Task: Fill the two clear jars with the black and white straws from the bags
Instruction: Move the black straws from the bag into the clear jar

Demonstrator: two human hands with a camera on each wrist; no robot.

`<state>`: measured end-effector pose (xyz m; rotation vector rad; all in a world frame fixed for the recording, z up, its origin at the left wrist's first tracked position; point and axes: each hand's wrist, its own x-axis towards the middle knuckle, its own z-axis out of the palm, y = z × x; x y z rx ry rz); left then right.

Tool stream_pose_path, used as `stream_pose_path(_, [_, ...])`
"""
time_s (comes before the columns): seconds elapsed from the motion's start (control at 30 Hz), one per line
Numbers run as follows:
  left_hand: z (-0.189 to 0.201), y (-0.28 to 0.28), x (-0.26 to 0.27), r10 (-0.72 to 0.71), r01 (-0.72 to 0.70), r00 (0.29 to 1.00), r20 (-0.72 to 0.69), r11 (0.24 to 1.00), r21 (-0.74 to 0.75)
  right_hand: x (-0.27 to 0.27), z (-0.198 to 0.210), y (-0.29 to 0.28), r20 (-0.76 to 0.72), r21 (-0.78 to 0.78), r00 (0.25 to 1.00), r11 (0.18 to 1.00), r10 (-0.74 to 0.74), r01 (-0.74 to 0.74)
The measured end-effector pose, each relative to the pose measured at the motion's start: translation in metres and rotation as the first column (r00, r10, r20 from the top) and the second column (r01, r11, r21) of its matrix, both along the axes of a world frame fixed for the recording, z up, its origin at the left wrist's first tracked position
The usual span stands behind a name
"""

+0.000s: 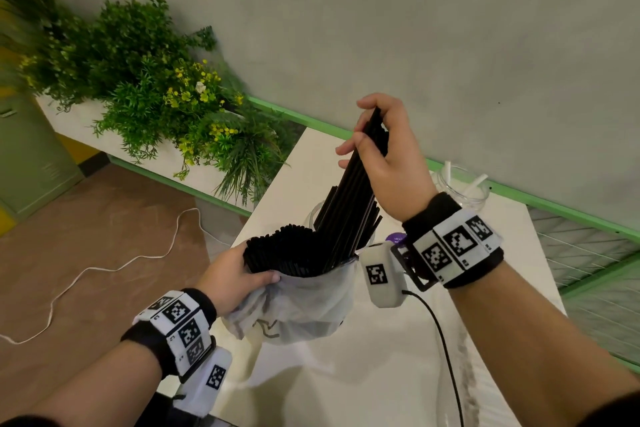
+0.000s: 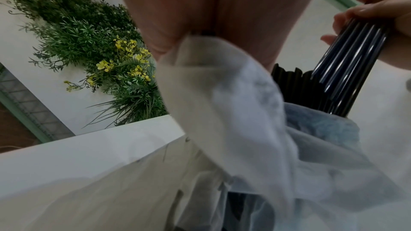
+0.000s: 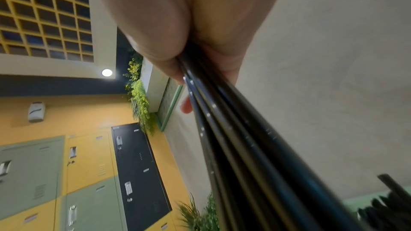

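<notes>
My left hand [image 1: 239, 276] grips the rim of a thin white bag [image 1: 304, 308] packed with upright black straws [image 1: 277, 250]. My right hand [image 1: 377, 146] holds a bundle of black straws [image 1: 353, 198] by its upper end, lifted and tilted, with the lower ends still at the bag's mouth. In the left wrist view the bag [image 2: 244, 120] hangs below my palm, and the lifted bundle [image 2: 347, 69] shows at the right. The right wrist view is filled by the gripped bundle [image 3: 233, 138]. One clear jar [image 1: 313, 218] stands mostly hidden behind the straws. A second clear jar [image 1: 464, 191] at the back right holds white straws.
The white table [image 1: 381, 357] runs from me to a grey wall with a green rail [image 1: 519, 191]. A planter of green and yellow plants [image 1: 166, 104] lies to the left. A white cable [image 1: 104, 267] crosses the brown floor. A purple-lidded item [image 1: 396, 238] sits by my right wrist.
</notes>
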<state>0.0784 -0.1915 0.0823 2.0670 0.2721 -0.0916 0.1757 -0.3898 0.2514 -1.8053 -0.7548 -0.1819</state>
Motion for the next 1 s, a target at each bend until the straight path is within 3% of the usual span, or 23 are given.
stream_pose_path(0.23, [0.010,0.006,0.004,-0.011,0.014,0.999,-0.037,0.996,0.088,0.020,0.032,-0.009,-0.009,0.125,0.998,0.991,-0.054,0.055])
stream_pose_path(0.6, [0.010,0.015,0.005,-0.013,0.017,0.999,-0.045,0.997,0.073,0.033,0.045,-0.036,0.045,0.237,0.968,0.944,-0.247,0.230])
stream_pose_path(1.0, [0.004,0.018,0.001,-0.002,0.003,1.000,-0.021,0.999,0.046,0.034,-0.006,-0.029,0.083,0.285,0.879,0.856,-0.470,0.431])
